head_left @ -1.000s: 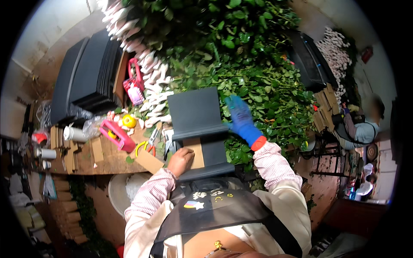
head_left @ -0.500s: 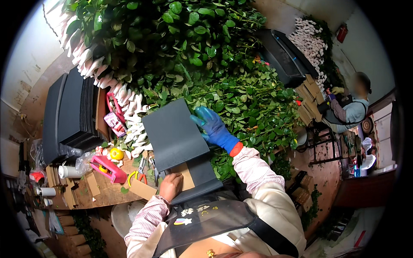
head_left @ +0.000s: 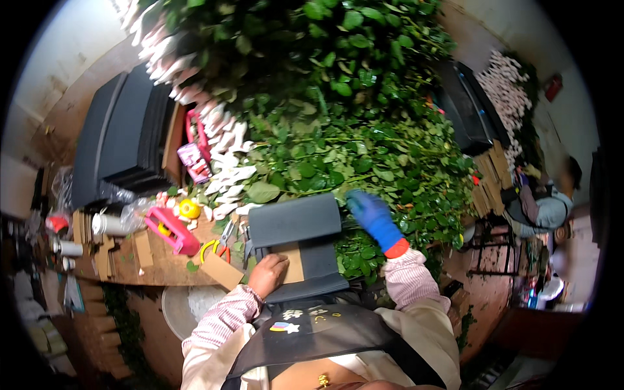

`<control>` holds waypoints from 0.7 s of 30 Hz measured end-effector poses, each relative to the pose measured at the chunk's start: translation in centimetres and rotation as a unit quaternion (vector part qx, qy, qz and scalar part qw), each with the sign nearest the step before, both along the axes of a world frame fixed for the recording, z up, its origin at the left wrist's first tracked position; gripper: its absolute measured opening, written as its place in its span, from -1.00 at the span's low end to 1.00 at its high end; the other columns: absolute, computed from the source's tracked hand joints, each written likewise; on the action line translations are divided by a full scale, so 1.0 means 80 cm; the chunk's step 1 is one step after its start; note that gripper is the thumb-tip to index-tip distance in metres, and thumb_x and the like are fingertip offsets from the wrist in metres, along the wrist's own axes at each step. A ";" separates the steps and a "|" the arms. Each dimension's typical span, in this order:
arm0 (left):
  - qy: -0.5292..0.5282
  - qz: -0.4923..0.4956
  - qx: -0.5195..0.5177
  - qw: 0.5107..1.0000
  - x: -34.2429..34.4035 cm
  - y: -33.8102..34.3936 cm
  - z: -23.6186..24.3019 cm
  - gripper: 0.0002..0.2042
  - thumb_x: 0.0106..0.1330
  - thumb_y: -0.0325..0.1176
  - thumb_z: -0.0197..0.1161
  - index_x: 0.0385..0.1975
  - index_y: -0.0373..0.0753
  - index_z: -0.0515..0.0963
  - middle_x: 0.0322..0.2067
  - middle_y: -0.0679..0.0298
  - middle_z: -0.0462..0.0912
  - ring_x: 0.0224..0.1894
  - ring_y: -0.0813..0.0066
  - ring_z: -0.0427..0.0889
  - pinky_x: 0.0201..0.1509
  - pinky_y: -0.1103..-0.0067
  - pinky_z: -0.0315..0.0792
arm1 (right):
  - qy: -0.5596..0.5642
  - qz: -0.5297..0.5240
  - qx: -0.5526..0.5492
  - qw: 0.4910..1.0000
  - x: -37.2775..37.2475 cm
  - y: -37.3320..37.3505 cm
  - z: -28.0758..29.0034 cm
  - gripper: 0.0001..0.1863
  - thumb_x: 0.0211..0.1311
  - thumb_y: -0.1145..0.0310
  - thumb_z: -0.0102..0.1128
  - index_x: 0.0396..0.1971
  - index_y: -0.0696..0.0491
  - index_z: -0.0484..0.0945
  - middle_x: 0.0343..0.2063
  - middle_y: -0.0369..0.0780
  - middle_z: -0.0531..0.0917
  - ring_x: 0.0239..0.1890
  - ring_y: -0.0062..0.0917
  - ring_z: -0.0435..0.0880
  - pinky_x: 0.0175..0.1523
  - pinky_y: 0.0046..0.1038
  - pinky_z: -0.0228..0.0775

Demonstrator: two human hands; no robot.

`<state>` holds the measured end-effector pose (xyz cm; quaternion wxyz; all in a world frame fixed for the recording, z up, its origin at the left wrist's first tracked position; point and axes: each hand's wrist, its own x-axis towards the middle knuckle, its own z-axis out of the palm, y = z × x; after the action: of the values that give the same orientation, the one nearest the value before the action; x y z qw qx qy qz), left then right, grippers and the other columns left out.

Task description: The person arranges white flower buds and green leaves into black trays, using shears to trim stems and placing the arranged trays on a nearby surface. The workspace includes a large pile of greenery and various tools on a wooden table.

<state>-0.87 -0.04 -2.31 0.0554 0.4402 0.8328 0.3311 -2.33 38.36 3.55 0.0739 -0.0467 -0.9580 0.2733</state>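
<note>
My left hand [head_left: 268,276], bare and with its fingers together, presses on a brown cardboard piece [head_left: 294,261] at the near table edge. Beneath the cardboard lies the lower part of a dark grey sheet [head_left: 320,263]. The sheet's upper part [head_left: 296,222] stands bent, its top edge curving over beyond my left hand. Just right of that part is my right hand [head_left: 376,218] in a blue glove. Its fingers look stretched out, though blurred, over leafy rose stems [head_left: 403,175], and nothing shows in them.
Wrapped pale flower heads [head_left: 224,140] line the pile's left side. Pliers [head_left: 223,244], a pink tape dispenser [head_left: 172,231] and a cardboard strip [head_left: 221,270] lie to the left. Dark sheets [head_left: 136,130] are stacked behind them. A co-worker [head_left: 549,205] is at the far right.
The sheet's upper part has come down toward me and now curves. My right hand has moved right, off its edge. My left hand stays on the cardboard. The view has shifted.
</note>
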 end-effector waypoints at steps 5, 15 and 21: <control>0.017 0.014 0.024 0.999 0.001 -0.001 -0.006 -0.77 0.22 -0.49 0.36 -0.12 -0.30 0.69 -0.10 0.15 0.71 0.00 0.14 0.68 0.09 0.36 0.60 | 0.125 0.019 0.254 0.959 -0.062 0.045 -0.012 -0.73 0.22 0.33 0.33 -0.08 -0.01 0.69 0.05 -0.05 0.70 0.13 -0.06 0.63 0.28 -0.16 0.46; 0.053 0.047 -0.043 0.997 0.014 -0.014 -0.027 -0.75 0.28 -0.35 0.36 -0.04 -0.10 0.71 0.03 0.37 0.67 0.24 0.22 0.53 0.41 -0.11 0.25 | 0.158 0.062 0.131 0.977 -0.085 0.046 0.106 -0.77 0.33 0.32 0.29 -0.05 0.00 0.68 -0.02 -0.11 0.71 0.05 -0.12 0.65 0.18 -0.14 0.47; -0.003 0.028 -0.041 0.999 0.005 -0.015 -0.028 -0.65 0.27 -0.23 0.41 0.06 -0.10 0.65 0.11 0.34 0.62 0.31 0.14 0.47 0.44 -0.11 0.20 | 0.229 0.092 0.233 0.941 -0.045 0.020 0.188 -0.66 0.25 0.46 0.34 0.04 -0.03 0.70 -0.16 -0.13 0.71 -0.07 -0.17 0.67 0.06 -0.19 0.49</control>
<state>-0.47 -1.24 -4.57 0.0668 0.4133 0.8573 0.2996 -5.93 39.96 18.55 0.2746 0.1235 -0.9522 0.0514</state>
